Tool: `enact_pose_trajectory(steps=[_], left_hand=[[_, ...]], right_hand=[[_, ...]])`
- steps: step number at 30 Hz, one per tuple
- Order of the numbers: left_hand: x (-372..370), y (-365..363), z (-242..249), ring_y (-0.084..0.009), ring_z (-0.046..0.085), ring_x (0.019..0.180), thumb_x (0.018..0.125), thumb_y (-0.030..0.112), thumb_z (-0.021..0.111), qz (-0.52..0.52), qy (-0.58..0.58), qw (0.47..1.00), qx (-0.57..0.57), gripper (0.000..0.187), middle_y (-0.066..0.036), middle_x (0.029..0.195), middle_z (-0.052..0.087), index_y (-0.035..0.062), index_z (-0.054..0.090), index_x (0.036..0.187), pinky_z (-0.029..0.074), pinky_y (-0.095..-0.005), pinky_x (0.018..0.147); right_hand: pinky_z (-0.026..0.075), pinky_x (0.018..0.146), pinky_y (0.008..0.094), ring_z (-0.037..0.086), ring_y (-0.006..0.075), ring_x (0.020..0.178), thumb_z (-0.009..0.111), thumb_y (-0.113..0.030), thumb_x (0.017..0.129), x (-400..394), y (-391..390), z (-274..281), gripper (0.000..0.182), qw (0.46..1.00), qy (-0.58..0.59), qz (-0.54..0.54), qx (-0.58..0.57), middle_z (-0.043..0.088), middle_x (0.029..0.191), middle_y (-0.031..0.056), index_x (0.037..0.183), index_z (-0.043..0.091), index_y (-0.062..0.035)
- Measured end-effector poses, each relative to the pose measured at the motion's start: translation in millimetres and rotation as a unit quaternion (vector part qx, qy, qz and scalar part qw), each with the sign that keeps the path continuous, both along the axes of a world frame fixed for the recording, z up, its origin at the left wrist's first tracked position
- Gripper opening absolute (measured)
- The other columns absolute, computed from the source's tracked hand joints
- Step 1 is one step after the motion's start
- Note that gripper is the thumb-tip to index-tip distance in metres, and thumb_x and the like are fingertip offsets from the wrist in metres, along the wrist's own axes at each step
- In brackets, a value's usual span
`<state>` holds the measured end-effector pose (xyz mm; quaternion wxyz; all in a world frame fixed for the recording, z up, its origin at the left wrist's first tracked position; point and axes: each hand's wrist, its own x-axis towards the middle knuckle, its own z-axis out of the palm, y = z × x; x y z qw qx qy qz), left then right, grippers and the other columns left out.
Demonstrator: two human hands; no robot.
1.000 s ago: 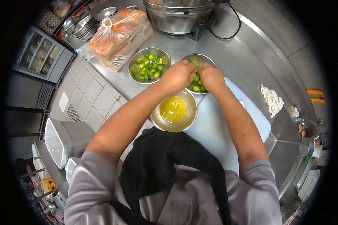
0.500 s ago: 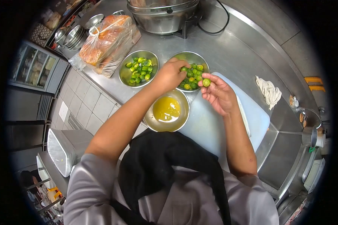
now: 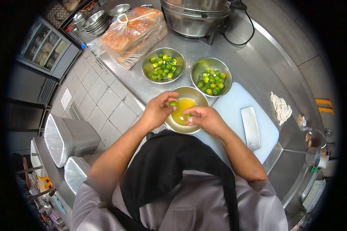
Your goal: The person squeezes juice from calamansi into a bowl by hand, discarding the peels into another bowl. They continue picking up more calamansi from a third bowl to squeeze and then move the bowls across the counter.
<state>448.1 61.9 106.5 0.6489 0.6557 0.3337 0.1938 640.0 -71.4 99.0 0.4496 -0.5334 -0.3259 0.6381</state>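
Both hands pinched small green citrus halves over the juice bowl.

The left hand [image 3: 157, 111] pinched one citrus half [image 3: 173, 103] in its fingertips, and the right hand [image 3: 205, 118] squeezed another half [image 3: 187, 116] between pressed fingers, both directly above the juice bowl [image 3: 198, 93], whose bottom was already covered with yellow juice. Beyond the fingers on the steel surface [image 3: 254, 65] stood two bowls: the nearer bowl of halves [image 3: 211, 80] and the farther bowl [image 3: 164, 65], both well filled, so by my judgement much squeezing remained. Right of the fingers, a cleaver [image 3: 250, 128] lay on the cutting board [image 3: 229, 109].
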Motion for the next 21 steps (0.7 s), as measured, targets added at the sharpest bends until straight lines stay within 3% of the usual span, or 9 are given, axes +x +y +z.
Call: enact_pose_trajectory(steps=[1,4,6,7,9,10,12,16,21], left_hand=[[-1.7,0.5,-0.2,-0.0058,0.058,0.081,0.092,-0.004,0.070,0.001,-0.002,1.000,0.001,0.027,-0.003,0.101,0.067,0.0019,0.063,0.117,0.050,-0.0245,0.073],[-3.2,0.8,2.4,-0.0067,0.060,0.083,0.093,0.000,0.070,-0.062,0.105,0.978,0.168,0.028,-0.003,0.102,0.067,0.0021,0.066,0.121,0.051,-0.0274,0.073],[-0.7,-2.1,8.5,-0.0120,0.062,0.082,0.091,0.001,0.072,-0.059,0.131,0.979,0.147,0.023,-0.008,0.100,0.067,0.0002,0.068,0.114,0.053,-0.0303,0.075],[0.7,-3.4,9.2,-0.0120,0.062,0.082,0.091,0.001,0.072,-0.058,0.131,0.978,0.149,0.023,-0.008,0.100,0.067,0.0002,0.068,0.114,0.053,-0.0303,0.075],[3.4,-5.1,9.1,-0.0243,0.066,0.084,0.086,0.001,0.074,-0.080,0.091,0.940,0.319,0.028,-0.015,0.100,0.067,0.0000,0.068,0.114,0.054,-0.0359,0.077],[4.3,-4.7,6.1,-0.0243,0.066,0.084,0.086,0.001,0.074,-0.079,0.094,0.939,0.320,0.028,-0.015,0.100,0.067,0.0000,0.068,0.114,0.054,-0.0359,0.077],[7.4,-2.0,-2.5,-0.0359,0.065,0.089,0.083,0.001,0.074,-0.117,0.060,0.888,0.441,0.030,-0.019,0.099,0.065,-0.0006,0.067,0.112,0.055,-0.0422,0.079],[16.1,3.0,-15.4,-0.0392,0.064,0.093,0.084,0.006,0.073,-0.150,0.137,0.870,0.449,0.024,-0.018,0.096,0.064,-0.0005,0.066,0.106,0.054,-0.0468,0.080],[22.7,1.7,-17.5,-0.0380,0.063,0.082,0.086,0.018,0.073,-0.121,0.126,0.844,0.506,0.019,-0.016,0.087,0.061,0.0030,0.062,0.090,0.054,-0.0481,0.072]], right_hand=[[0.053,0.075,0.0263,0.066,0.0113,0.080,0.068,-0.005,0.096,-0.2,-1.3,1.9,0.030,1.000,-0.002,0.001,0.001,0.072,0.101,0.0055,0.125,0.067,0.0011],[0.055,0.076,0.0299,0.068,0.0119,0.084,0.069,-0.003,0.094,0.2,-5.8,11.4,0.031,0.997,-0.076,0.022,-0.011,0.072,0.099,0.0060,0.125,0.067,0.0013],[0.056,0.076,0.0342,0.071,0.0196,0.083,0.071,-0.002,0.090,-0.5,-9.1,18.9,0.030,0.927,-0.362,0.046,0.088,0.070,0.094,0.0095,0.120,0.068,0.0008],[0.056,0.076,0.0342,0.071,0.0196,0.083,0.071,-0.002,0.090,-0.8,-10.3,15.1,0.030,0.927,-0.362,0.046,0.090,0.070,0.094,0.0095,0.120,0.068,0.0008],[0.056,0.074,0.0382,0.069,0.0299,0.082,0.073,-0.002,0.084,-1.1,-10.5,-0.1,0.029,0.801,-0.527,0.002,0.286,0.067,0.092,0.0141,0.113,0.069,-0.0005],[0.056,0.074,0.0382,0.069,0.0299,0.082,0.073,-0.002,0.084,-1.3,-10.0,-3.3,0.029,0.801,-0.524,0.002,0.289,0.067,0.092,0.0141,0.113,0.069,-0.0005],[0.054,0.076,0.0463,0.066,0.0387,0.089,0.067,-0.010,0.089,-1.8,-9.3,-9.9,0.016,0.789,-0.557,0.055,0.253,0.065,0.098,0.0186,0.102,0.066,-0.0018],[0.054,0.076,0.0459,0.066,0.0369,0.087,0.065,-0.014,0.091,-10.1,-2.4,-16.9,0.013,0.776,-0.592,0.079,0.202,0.065,0.095,0.0176,0.097,0.065,-0.0026],[0.054,0.071,0.0454,0.068,0.0333,0.080,0.066,-0.022,0.093,-7.4,8.7,-20.6,0.018,0.727,-0.629,0.077,0.265,0.065,0.085,0.0144,0.090,0.067,-0.0043]])
